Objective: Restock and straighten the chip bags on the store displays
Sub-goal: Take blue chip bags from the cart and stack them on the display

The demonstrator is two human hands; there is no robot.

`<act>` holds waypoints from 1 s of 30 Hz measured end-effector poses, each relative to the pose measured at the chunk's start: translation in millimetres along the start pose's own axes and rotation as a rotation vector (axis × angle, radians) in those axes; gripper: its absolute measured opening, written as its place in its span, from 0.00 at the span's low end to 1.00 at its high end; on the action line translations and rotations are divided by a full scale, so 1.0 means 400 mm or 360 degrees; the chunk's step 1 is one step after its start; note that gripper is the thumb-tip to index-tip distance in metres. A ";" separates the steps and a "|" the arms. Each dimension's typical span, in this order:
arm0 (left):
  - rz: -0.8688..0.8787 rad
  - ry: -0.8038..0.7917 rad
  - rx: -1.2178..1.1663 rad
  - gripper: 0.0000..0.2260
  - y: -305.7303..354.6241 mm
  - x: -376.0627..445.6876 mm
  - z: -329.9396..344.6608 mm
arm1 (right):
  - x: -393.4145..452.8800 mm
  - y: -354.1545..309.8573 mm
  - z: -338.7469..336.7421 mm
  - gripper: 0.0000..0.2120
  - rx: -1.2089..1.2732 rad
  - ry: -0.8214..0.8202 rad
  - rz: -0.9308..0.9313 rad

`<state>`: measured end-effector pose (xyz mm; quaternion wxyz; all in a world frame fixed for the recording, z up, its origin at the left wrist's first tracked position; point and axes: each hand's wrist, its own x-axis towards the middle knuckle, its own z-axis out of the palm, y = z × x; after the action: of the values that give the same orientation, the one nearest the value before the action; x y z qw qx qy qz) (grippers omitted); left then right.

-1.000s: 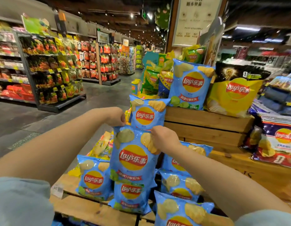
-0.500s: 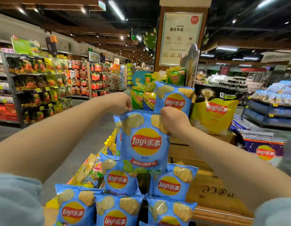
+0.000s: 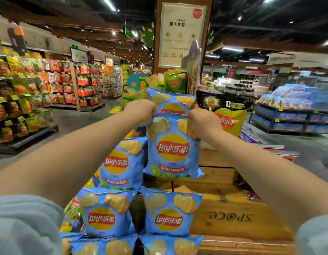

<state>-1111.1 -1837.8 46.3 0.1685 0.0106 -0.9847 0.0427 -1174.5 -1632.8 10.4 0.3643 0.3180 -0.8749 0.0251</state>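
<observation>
I hold a large blue Lay's chip bag point(image 3: 173, 148) upright by its top corners in front of the stepped wooden crate display point(image 3: 224, 214). My left hand point(image 3: 141, 111) pinches its top left corner and my right hand point(image 3: 203, 122) grips its top right corner. The bag's bottom edge sits at the upper wooden step. Behind it stands another blue bag point(image 3: 170, 101). To its lower left leans a blue bag point(image 3: 121, 164), with two more blue bags point(image 3: 104, 216) point(image 3: 168, 216) below and further ones at the bottom edge.
A black-and-yellow Lay's bag point(image 3: 227, 111) stands at the right on the crate top. Green bags point(image 3: 175, 80) sit behind, under a sign post point(image 3: 181, 34). Snack shelves point(image 3: 31, 92) line the aisle at left; a blue-stocked display point(image 3: 295, 107) stands at right.
The blue bag in my two hands has risen and shifted right, up to the upper wooden step. The view has tilted upward.
</observation>
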 end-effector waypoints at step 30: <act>0.0018 -0.0182 -0.0131 0.16 0.036 0.038 0.312 | -0.126 0.012 0.311 0.15 -0.0077 0.0016 0.0230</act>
<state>-1167.4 -1834.4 -67.1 0.1121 0.0004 -0.9937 0.0023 -1227.8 -1636.3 -112.9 0.3736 0.2449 -0.8941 0.0317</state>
